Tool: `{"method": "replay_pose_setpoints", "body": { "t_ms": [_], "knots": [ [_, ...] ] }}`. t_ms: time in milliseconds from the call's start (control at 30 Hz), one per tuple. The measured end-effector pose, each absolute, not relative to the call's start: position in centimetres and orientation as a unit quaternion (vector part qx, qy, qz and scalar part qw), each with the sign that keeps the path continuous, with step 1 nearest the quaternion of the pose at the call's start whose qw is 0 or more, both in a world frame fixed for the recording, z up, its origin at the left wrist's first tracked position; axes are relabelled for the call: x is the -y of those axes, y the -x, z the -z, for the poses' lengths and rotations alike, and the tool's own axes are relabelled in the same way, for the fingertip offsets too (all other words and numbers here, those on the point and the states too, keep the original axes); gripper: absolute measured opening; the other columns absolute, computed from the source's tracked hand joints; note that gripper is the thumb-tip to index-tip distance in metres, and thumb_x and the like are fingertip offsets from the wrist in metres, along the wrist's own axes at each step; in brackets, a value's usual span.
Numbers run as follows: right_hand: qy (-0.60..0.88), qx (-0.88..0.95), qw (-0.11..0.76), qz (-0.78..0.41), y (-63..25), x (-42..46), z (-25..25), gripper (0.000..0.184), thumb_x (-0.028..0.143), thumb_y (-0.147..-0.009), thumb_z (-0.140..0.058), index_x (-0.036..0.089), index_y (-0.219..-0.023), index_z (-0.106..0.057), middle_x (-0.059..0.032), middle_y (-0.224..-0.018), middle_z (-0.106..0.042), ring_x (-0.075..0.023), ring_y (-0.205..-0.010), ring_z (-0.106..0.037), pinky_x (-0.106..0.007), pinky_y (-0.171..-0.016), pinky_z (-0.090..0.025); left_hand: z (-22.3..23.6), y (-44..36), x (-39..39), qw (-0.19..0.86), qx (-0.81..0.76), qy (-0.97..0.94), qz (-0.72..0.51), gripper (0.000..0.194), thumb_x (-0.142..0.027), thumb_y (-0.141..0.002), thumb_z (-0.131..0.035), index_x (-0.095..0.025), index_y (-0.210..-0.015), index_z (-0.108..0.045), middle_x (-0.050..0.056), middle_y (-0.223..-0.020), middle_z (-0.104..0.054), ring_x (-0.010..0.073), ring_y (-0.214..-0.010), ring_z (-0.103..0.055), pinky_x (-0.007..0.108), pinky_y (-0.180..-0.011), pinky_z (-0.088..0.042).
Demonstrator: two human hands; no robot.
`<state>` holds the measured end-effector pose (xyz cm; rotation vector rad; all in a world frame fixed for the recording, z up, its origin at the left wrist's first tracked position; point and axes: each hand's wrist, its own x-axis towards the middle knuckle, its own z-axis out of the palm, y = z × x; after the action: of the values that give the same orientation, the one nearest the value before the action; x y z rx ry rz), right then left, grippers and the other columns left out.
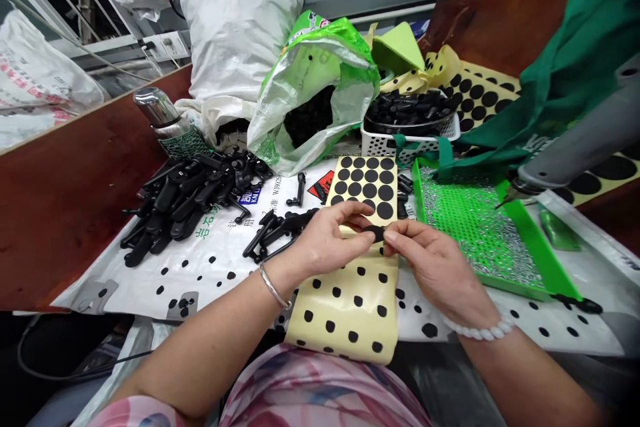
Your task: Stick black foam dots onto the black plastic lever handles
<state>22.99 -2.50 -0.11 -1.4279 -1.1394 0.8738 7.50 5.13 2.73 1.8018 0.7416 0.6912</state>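
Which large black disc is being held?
The black disc pinched by the right hand, with the left hand at its other edge; those just beyond lie in rows on the yellow sheet.

The left hand (327, 238) and right hand (440, 263) partly hide the flat black disc (375, 233) between them; the dark green fabric bag (565, 67) runs past the right edge.

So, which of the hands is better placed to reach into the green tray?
Probably the right hand: it is nearer the green tray, with the left hand farther off. The right pinches a black disc, though, so may need to let go first.
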Motion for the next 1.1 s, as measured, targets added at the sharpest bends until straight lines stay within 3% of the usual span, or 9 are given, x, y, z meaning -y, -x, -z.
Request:
{"method": "replay_pose_setpoints", "body": {
  "t_ms": [167, 367, 600, 767, 933, 1100],
  "knots": [
    [0.594, 0.503, 0.541, -0.318, -22.3, 3.2, 0.8, 0.019, 0.036, -0.083, -0.057, 0.019, -0.074, -0.058, -0.0009, -0.065, -0.058, -0.0145, -0.058, -0.053, -0.026, -0.052, -0.044, -1.3, -8.9, -4.1, 0.541, -0.341, -0.712, -0.290, 0.033, -0.013, -0.071, -0.058, -0.012, -0.104, -0.060, 0.002, -0.080, -0.059, 0.0122, -0.074, -0.058, 0.029, -0.074, -0.049],
    [0.564, 0.588, 0.557, -0.160, -21.6, 3.7, 2.3, 0.014, 0.024, -0.087, -0.052, 0.021, -0.074, -0.054, -0.0025, -0.075, -0.056, -0.0174, -0.070, -0.055, -0.031, -0.063, -0.044, -0.4, -9.2, -3.2, 0.442, -0.354, -0.761, -0.317, 0.038, -0.010, -0.071, -0.055, -0.016, -0.109, -0.058, 0.001, -0.083, -0.061, 0.0131, -0.077, -0.058, 0.030, -0.078, -0.047],
    [0.515, 0.677, 0.525, 0.007, -22.1, 4.6, 3.2, 0.007, 0.013, -0.088, -0.050, 0.019, -0.085, -0.053, -0.0059, -0.081, -0.056, -0.0207, -0.078, -0.056, -0.034, -0.067, -0.045, -0.5, -9.7, -2.1, 0.639, -0.365, -0.591, -0.330, 0.048, -0.001, -0.065, -0.054, -0.012, -0.111, -0.053, -0.001, -0.078, -0.057, 0.0093, -0.073, -0.055, 0.024, -0.074, -0.045],
    [0.501, 0.720, 0.471, 0.093, -22.3, 5.2, 3.5, 0.010, 0.009, -0.087, -0.052, 0.017, -0.091, -0.054, -0.0095, -0.084, -0.058, -0.0232, -0.078, -0.054, -0.038, -0.067, -0.042, -1.2, -9.5, -1.8, 0.753, -0.349, -0.465, -0.309, 0.043, -0.013, -0.066, -0.066, -0.009, -0.108, -0.054, 0.000, -0.073, -0.060, 0.0083, -0.066, -0.054, 0.024, -0.070, -0.041],
    [0.462, 0.759, 0.444, 0.113, -21.3, 6.5, 2.3, 0.011, 0.007, -0.086, -0.053, 0.018, -0.089, -0.054, -0.0082, -0.082, -0.059, -0.0217, -0.075, -0.053, -0.038, -0.070, -0.043, -2.1, -9.3, -2.6, 0.719, -0.376, -0.466, -0.353, 0.037, -0.012, -0.063, -0.070, -0.009, -0.098, -0.059, -0.004, -0.064, -0.057, 0.0060, -0.059, -0.051, 0.022, -0.066, -0.039],
    [0.500, 0.716, 0.487, 0.018, -22.0, 8.2, 1.5, 0.008, 0.012, -0.087, -0.054, 0.020, -0.089, -0.054, -0.0046, -0.085, -0.056, -0.0199, -0.079, -0.056, -0.034, -0.073, -0.043, -3.0, -5.4, -2.4, 0.628, -0.389, -0.597, -0.314, 0.033, -0.016, -0.071, -0.066, -0.010, -0.103, -0.061, 0.000, -0.071, -0.062, 0.0090, -0.066, -0.056, 0.022, -0.066, -0.043]
  ]
}}
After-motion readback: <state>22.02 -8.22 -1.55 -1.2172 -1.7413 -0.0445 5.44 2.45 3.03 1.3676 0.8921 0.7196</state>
